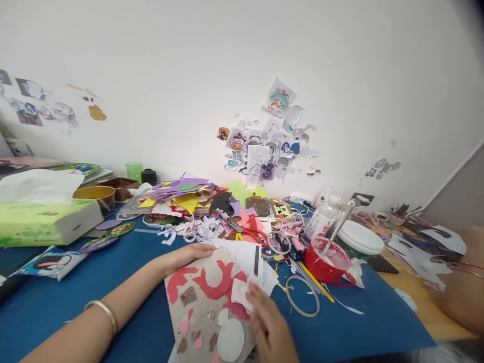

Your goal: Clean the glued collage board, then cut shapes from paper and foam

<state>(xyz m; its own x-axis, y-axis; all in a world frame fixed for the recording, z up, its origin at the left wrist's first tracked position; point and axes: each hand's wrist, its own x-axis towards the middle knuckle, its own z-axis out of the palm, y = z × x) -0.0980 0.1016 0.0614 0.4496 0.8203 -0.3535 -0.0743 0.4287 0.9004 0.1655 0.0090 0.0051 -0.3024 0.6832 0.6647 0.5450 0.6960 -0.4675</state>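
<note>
A grey cardboard sheet [206, 312] with red, brown, pink and white paper shapes stuck on it lies on the blue table cover [75, 297]. My left hand [187, 255] rests flat on the sheet's upper left corner, fingers stretched out. My right hand [270, 327] pinches a small white paper piece [242, 293] against the red shapes near the sheet's right edge. A metal bracelet [102, 310] sits on my left wrist.
A red cup [327, 262] of glue with a brush stands right of the sheet, beside a white lidded tub [360, 237] and a bottle [321, 217]. Tape rings [302, 296], a heap of coloured paper scraps [181, 194] and a tissue pack [41, 217] crowd the table. Another person's arm [463, 287] is at right.
</note>
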